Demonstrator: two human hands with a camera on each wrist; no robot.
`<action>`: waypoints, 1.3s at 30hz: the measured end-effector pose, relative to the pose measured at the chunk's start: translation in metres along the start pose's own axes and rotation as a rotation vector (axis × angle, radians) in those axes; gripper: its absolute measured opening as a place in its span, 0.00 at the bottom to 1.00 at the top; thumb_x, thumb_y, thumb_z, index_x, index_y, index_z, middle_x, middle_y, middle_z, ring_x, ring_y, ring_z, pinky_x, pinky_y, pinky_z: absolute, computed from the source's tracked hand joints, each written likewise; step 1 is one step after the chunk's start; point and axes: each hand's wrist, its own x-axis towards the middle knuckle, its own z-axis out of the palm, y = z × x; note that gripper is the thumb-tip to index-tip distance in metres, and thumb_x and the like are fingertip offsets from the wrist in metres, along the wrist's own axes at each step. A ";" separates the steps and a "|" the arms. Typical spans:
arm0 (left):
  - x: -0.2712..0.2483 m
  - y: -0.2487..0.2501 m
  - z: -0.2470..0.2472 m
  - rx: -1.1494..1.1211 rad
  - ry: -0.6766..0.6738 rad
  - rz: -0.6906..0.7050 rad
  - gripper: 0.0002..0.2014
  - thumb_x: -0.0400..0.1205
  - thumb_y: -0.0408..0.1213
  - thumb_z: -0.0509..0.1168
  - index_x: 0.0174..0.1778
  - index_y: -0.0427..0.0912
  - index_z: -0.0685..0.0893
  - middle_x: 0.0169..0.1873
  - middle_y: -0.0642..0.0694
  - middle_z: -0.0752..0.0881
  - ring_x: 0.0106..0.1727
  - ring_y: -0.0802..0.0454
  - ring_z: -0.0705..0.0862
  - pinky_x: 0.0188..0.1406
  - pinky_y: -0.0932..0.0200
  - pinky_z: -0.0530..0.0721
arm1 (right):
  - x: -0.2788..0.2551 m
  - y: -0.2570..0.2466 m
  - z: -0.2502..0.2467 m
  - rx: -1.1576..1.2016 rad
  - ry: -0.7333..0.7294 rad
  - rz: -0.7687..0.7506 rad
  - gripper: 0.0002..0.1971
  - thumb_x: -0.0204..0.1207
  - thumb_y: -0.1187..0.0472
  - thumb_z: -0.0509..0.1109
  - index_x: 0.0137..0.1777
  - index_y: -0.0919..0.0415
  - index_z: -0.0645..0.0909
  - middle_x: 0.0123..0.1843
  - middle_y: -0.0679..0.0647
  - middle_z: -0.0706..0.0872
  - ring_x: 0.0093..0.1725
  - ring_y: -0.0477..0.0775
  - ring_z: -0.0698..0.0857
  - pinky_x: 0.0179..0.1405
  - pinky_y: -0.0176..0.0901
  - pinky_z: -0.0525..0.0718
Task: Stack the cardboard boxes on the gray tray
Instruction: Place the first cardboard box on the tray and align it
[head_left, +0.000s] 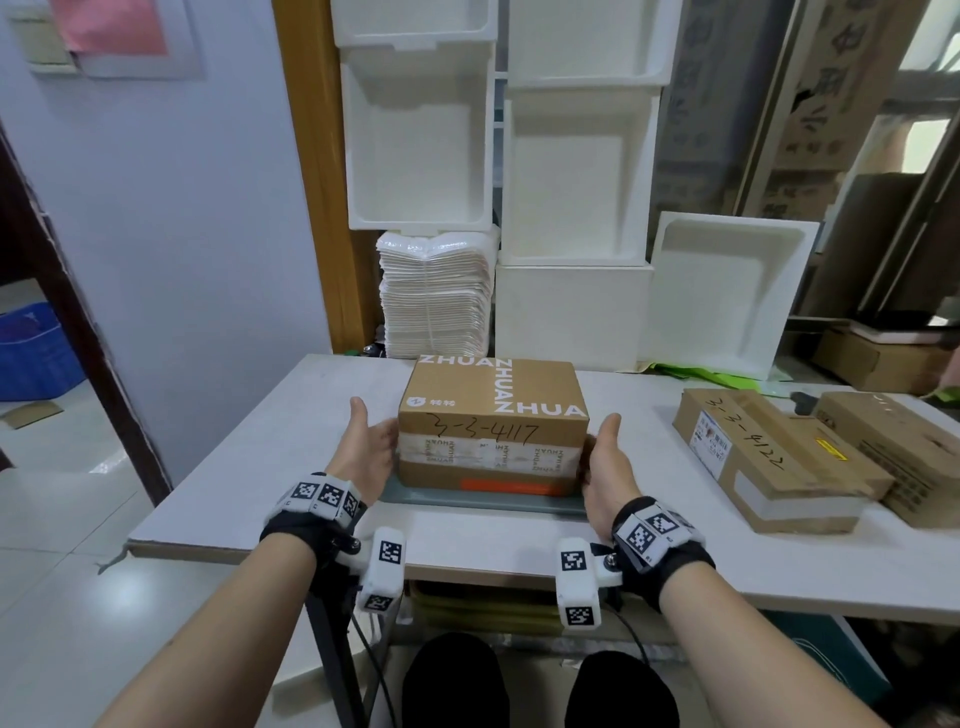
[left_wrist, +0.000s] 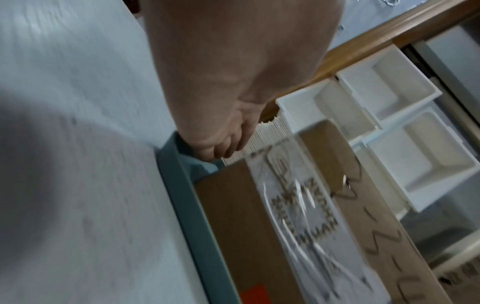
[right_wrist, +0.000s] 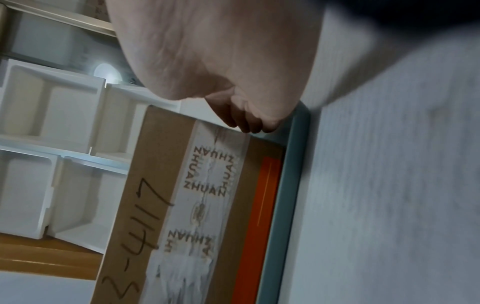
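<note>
Left hand and right hand clasp the taped box in the gray tray, fingers curled together low on its ends; I'd press evenly, holding it square between fingertips; other boxes lie outside my right fingers.

Brown cardboard box, white lettering, orange stripe low on its front; tray beneath it grey, perhaps bluish; tabletop around it white.

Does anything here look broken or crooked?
Only small things: the white tape across the 3-3-4117 box is wrinkled and scuffed, and the table edge is chipped at its near left corner. The box sits square on the gray tray.
</note>
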 end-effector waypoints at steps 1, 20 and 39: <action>0.001 0.003 -0.005 -0.024 0.019 0.019 0.46 0.80 0.70 0.32 0.84 0.38 0.56 0.83 0.42 0.61 0.84 0.47 0.58 0.83 0.51 0.52 | 0.003 -0.003 -0.003 0.007 0.015 0.000 0.43 0.80 0.27 0.41 0.80 0.58 0.71 0.80 0.57 0.75 0.81 0.56 0.71 0.84 0.54 0.59; 0.025 -0.001 -0.025 0.036 0.060 -0.052 0.48 0.79 0.72 0.34 0.84 0.36 0.54 0.84 0.42 0.57 0.84 0.47 0.56 0.84 0.49 0.50 | 0.024 -0.001 -0.031 -0.080 -0.001 0.064 0.42 0.80 0.28 0.40 0.84 0.55 0.65 0.83 0.53 0.71 0.82 0.58 0.69 0.77 0.67 0.67; 0.012 -0.013 0.037 0.087 0.015 -0.055 0.45 0.81 0.70 0.34 0.85 0.37 0.50 0.85 0.43 0.53 0.85 0.48 0.52 0.83 0.50 0.49 | 0.025 -0.017 -0.080 -0.141 0.100 0.024 0.44 0.78 0.25 0.42 0.80 0.55 0.71 0.80 0.54 0.75 0.79 0.57 0.72 0.80 0.62 0.65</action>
